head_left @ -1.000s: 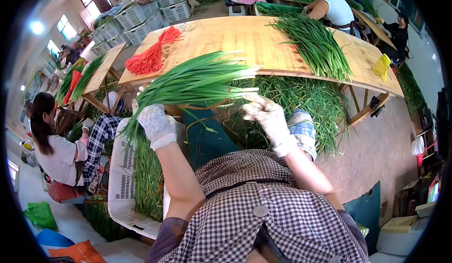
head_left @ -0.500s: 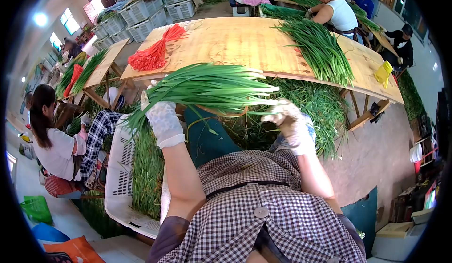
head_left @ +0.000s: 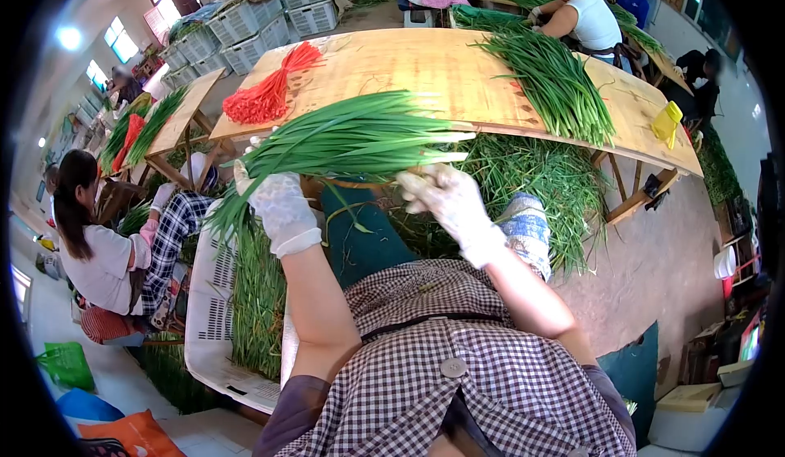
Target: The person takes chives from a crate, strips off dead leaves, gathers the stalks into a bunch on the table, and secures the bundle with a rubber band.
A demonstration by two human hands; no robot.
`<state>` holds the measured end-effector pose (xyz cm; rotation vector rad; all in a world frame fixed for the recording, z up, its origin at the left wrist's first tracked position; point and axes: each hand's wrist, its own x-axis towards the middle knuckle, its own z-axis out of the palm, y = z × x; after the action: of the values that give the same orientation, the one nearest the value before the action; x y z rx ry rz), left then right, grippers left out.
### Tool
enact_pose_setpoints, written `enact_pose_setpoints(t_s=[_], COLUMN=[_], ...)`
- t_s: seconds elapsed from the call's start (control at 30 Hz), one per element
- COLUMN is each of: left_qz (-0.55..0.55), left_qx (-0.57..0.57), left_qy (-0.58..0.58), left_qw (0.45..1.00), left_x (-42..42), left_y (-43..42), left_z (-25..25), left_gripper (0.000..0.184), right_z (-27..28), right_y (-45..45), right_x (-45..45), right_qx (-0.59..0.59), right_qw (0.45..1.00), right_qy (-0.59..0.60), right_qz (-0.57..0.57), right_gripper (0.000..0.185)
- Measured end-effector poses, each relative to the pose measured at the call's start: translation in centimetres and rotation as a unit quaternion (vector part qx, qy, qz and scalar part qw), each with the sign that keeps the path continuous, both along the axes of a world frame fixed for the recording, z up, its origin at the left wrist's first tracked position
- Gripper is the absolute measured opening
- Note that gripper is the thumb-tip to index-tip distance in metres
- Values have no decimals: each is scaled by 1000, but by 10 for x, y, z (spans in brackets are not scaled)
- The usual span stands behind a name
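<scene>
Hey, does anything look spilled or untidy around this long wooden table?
Yes: loose green leaves heap untidily beneath the table, looking spilled compared with the neat green-leaf bundle in the white-gloved left hand.

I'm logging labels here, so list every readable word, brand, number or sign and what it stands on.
None can be read.
Leaves in the left hand: no label shows.
Orange bag: no legible print.
Crates: any markings are too small to read.
</scene>
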<state>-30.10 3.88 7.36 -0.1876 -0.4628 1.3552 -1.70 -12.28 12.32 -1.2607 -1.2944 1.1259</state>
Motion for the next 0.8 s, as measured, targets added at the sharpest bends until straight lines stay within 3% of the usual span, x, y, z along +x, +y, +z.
enact_pose_setpoints(t_s=[0.03,0.07,0.1,0.13,0.2,0.23,0.27,0.3,0.33,0.37,0.43,0.47,0.5,0.53,0.6,0.63,0.67,0.7,0.73,0.8], left_qz=[31,18,15,5,146,261,347,341,289,246,263,280,296,312,335,344,300,249,249,240], left_qx=[16,47,80,110,175,154,104,73,30,-23,-27,-29,-31,-33,-36,-37,-142,-241,-239,-216], left_qy=[97,102,99,96,256,462,644,591,466,318,352,387,420,454,506,521,423,315,315,318], left_qw=[995,994,992,989,939,833,674,728,836,915,898,878,857,834,794,780,843,884,884,891], left_x=[1,1,2,1,7,6,6,6,14,23,15,8,1,-5,-4,3,29,44,45,41], left_y=[5,8,12,15,15,4,-7,-1,-14,-27,-19,-8,3,15,22,20,-7,-19,-13,3], left_z=[-8,-16,-22,-26,-32,-19,-5,-3,14,31,22,15,9,4,13,25,65,89,90,85], left_gripper=[37,36,36,36,40,41,43,41,36,31,33,34,36,37,40,41,44,48,48,48], right_z=[-23,-45,-39,-4,30,27,15,7,0,-6,-9,-5,-12,-28,-68,-63,-60,-72,-72,-66], right_y=[15,30,21,-5,-42,-40,-36,-30,-25,-22,-27,-29,-28,-25,-12,-4,2,8,10,15], right_x=[-8,-15,-32,-35,-24,-6,10,21,36,50,89,105,98,100,106,104,100,97,90,73], right_qx=[33,67,203,187,55,73,131,229,289,296,78,-59,-21,-21,80,9,-70,-22,44,48], right_qw=[981,923,916,938,895,843,796,748,707,719,915,951,940,940,833,950,996,999,991,997], right_qy=[171,336,263,105,32,-68,-45,71,167,207,29,-20,-319,-319,-525,-294,-39,-3,-112,46], right_qz=[88,174,223,273,441,529,590,619,623,595,396,302,122,122,-152,-100,-41,-37,-60,-37], right_gripper=[24,22,16,18,17,20,20,20,20,20,16,15,18,18,27,24,22,19,19,20])
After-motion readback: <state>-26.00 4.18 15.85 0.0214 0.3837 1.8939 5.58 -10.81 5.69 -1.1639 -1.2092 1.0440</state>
